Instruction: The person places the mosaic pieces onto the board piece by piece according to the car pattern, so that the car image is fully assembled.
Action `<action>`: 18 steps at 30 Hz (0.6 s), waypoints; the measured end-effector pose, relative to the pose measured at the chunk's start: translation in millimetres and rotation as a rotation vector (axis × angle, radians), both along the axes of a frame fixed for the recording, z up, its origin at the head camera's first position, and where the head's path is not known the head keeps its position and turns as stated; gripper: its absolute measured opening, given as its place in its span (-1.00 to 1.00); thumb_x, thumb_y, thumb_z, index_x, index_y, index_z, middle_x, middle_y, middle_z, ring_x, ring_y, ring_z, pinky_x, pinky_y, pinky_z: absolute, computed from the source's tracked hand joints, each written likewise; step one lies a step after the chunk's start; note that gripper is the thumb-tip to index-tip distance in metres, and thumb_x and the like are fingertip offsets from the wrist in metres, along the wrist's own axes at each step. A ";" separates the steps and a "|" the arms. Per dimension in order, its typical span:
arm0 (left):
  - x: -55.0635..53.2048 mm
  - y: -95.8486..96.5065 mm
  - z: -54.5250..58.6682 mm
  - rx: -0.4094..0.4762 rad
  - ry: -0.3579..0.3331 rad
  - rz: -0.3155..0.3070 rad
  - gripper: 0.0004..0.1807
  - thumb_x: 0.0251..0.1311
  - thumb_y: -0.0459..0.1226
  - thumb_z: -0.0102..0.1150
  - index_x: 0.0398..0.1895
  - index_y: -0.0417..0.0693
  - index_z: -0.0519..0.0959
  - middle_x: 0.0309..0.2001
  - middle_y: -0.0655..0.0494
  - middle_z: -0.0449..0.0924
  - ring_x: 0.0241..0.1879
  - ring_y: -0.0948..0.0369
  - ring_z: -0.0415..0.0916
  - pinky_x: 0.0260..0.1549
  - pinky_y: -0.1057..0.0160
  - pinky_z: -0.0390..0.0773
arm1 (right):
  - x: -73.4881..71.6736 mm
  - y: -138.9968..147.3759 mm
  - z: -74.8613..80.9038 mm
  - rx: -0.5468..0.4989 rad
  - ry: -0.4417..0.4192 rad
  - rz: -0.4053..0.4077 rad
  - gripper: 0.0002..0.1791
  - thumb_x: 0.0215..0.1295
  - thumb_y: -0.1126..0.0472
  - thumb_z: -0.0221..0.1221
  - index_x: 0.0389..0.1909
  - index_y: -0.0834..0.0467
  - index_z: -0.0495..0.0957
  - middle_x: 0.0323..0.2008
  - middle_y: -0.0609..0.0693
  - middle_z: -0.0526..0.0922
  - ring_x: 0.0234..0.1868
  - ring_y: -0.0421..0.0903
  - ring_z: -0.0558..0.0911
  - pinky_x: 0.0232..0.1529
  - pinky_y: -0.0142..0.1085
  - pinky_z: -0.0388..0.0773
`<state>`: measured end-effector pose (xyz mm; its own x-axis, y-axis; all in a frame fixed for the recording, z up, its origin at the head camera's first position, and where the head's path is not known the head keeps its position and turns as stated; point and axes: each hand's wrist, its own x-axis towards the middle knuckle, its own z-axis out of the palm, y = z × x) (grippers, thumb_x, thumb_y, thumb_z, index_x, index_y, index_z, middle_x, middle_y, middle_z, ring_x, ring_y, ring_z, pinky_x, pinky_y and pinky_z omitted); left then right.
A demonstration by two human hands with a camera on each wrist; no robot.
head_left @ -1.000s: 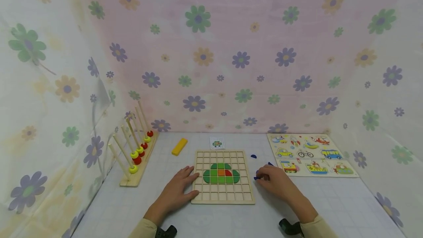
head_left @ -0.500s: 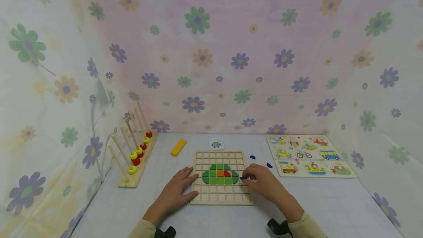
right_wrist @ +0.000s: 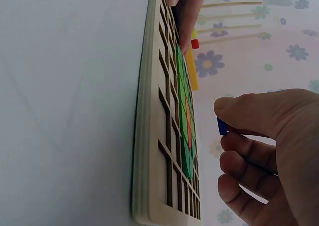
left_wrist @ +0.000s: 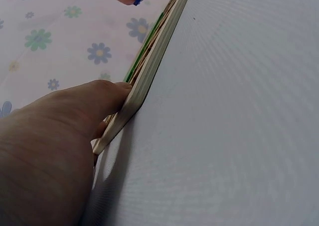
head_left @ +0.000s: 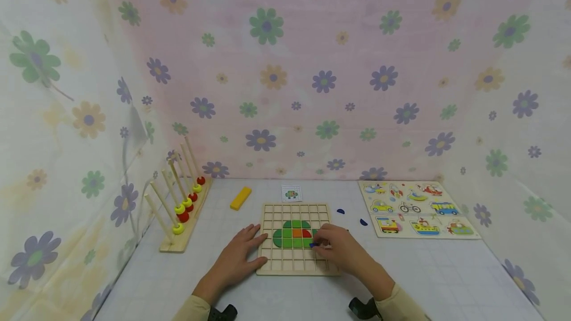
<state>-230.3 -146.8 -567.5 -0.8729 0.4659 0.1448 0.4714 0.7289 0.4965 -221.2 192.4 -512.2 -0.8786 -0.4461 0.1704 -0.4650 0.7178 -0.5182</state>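
Note:
A wooden grid board lies on the table with green, orange and red tiles set in its middle cells. My left hand rests on the board's left edge, fingers spread; in the left wrist view the thumb lies on the rim. Over the board's right part, my right hand pinches a small blue piece between thumb and index finger. The right wrist view shows that piece held apart from the board. Two blue half-round pieces lie on the table to the right.
A pattern card lies behind the board, with a yellow block to its left. At the far left stands a peg rack with red and yellow beads. A picture puzzle board lies at the right.
My right hand has moved left from the table beside the board to above its right part, carrying the blue piece. The left hand has stayed on the board's edge.

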 end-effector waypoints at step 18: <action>1.1 0.6 2.4 0.000 -0.011 0.002 -0.26 0.42 0.20 0.32 0.55 0.07 0.55 0.65 -0.02 0.27 0.66 -0.09 0.09 0.56 -0.28 0.17 | 0.1 -11.2 -11.1 0.039 0.003 0.049 -0.88 0.33 0.17 0.53 -0.24 -0.06 0.76 -0.31 -0.32 0.56 -0.29 -0.29 0.49 -0.25 -0.32 0.54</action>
<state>-229.1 -146.2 -565.0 -0.8755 0.4639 0.1351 0.4642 0.7301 0.5014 -221.0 181.2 -523.4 -0.8552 -0.4948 0.1543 -0.5013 0.7139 -0.4890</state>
